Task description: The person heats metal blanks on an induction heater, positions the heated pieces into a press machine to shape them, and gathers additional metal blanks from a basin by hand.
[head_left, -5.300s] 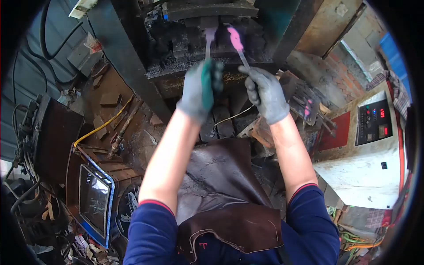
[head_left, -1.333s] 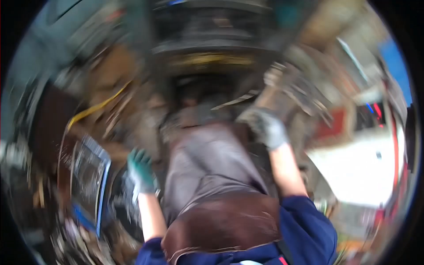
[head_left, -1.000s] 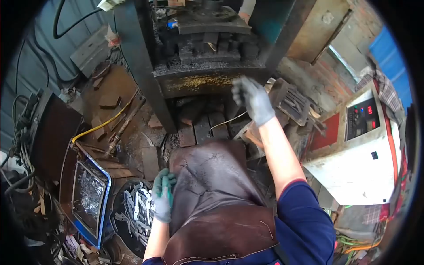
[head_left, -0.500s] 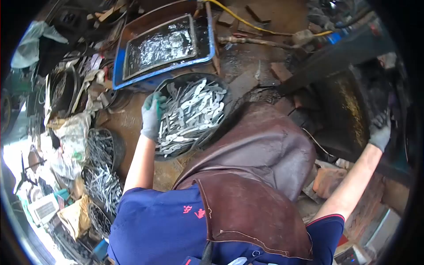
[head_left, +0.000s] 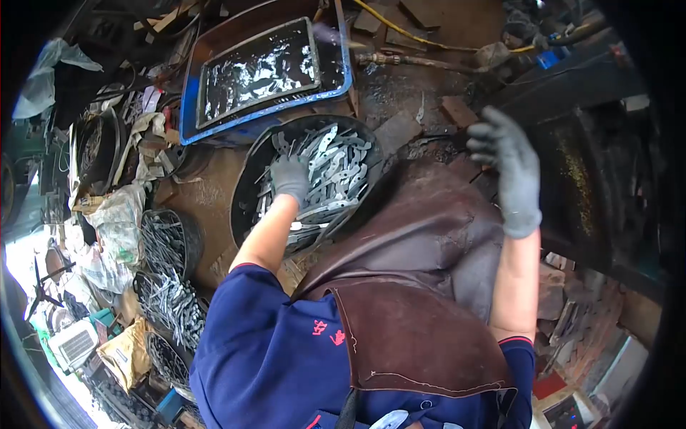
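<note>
A round black tub [head_left: 241,214] in front of me holds many flat, shaped grey metal pieces [head_left: 332,168] with holes in them. My left hand [head_left: 289,179], in a grey glove, is down among the pieces at the tub's left side. Its fingers are curled onto the metal and partly hidden; a darker piece [head_left: 280,141] shows just past the fingertips. My right hand [head_left: 509,168], also gloved, is raised to the right of the tub, above the brown apron [head_left: 421,329]. Its fingers are apart and hold nothing.
A blue-rimmed trough [head_left: 264,109] with a framed tray of dark liquid stands behind the tub. A purplish blurred streak [head_left: 330,34] shows over it. Dark machinery [head_left: 593,171] is at the right. Baskets of metal strips [head_left: 171,304] stand at the left; a yellow hose [head_left: 407,36] runs behind.
My left hand has moved right, from the tub's rim in among the metal pieces. My right hand has come away from the dark machinery, leftward and up. The trough's liquid surface looks darker.
</note>
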Demonstrator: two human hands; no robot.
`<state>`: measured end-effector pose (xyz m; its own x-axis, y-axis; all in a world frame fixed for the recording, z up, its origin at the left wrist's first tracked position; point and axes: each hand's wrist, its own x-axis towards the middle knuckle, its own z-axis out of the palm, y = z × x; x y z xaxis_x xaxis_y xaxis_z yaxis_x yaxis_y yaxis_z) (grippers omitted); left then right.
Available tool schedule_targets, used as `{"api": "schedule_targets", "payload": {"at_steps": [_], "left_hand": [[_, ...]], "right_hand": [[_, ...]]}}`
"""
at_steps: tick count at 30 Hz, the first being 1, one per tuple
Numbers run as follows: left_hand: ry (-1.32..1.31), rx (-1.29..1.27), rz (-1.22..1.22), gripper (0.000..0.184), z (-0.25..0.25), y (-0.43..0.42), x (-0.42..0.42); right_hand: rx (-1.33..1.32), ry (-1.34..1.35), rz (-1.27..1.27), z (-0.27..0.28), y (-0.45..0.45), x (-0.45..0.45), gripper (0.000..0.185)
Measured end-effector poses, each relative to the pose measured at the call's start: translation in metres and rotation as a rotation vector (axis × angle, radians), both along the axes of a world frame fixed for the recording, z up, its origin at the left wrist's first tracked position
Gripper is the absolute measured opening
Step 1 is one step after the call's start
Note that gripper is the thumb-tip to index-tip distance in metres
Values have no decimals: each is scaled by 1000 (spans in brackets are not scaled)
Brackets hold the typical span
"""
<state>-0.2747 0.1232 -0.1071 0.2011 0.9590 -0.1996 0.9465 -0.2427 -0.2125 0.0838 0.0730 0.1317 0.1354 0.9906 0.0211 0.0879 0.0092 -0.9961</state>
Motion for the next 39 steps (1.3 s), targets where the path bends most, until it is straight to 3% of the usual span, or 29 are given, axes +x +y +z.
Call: {"api": "schedule_targets", "payload": {"at_steps": [4, 6, 8, 11, 14, 16, 18, 19, 22, 24, 28, 31, 32, 33, 34, 36, 38, 39], "left_hand": [[-4, -142, 65, 22, 7, 1, -1], [-230, 66, -141, 25, 3, -13, 2], [-225, 135, -184, 31, -6, -14, 16], [-18, -52, -77, 39, -12, 3, 32], [24, -293, -88, 36, 3, 19, 36], [-74, -184, -87, 28, 2, 9, 27], [-281, -68, -36, 23, -13, -3, 21], [-354, -189, 14, 35, -14, -10, 25], [-194, -393, 54, 38, -9, -27, 41], [-168, -363, 29, 36, -30, -17, 35], [-229, -394, 43, 30, -9, -9, 42], [-702, -292, 257, 40, 13, -16, 41], [-1259, -552, 494, 30, 9, -16, 42], [-1455, -727, 582, 24, 9, -17, 37], [-1645, -911, 670, 18, 44, -21, 48], [-1752, -949, 605, 13, 59, -24, 68], [-1739, -840, 684, 13, 65, -22, 85], [-1598, -717, 746, 15, 70, -22, 91]], "right_hand": [[-202, -107, 6, -61, -21, -12, 31], [-235, -57, 10, -81, -28, -23, 28], [-273, -15, 16, -89, -29, -34, 27], [-278, 10, 43, -112, -28, -37, 26], [-331, 13, 27, -122, -35, -36, 25], [-254, 18, 13, -133, -40, -33, 24], [-358, 93, -49, -137, -47, -32, 23], [-367, 102, -59, -138, -49, -33, 23], [-310, 175, -84, -139, -48, -32, 22], [-295, 221, -80, -145, -51, -30, 22], [-245, 262, -125, -138, -53, -27, 21], [-264, 277, -190, -132, -61, -27, 21], [-301, 274, -186, -128, -64, -29, 21], [-336, 270, -180, -125, -65, -32, 21], [-325, 286, -130, -123, -68, -37, 20], [-359, 186, -46, -109, -72, -49, 18], [-284, 259, -6, -107, -75, -50, 19], [-255, 198, -27, -101, -78, -45, 20]]}}
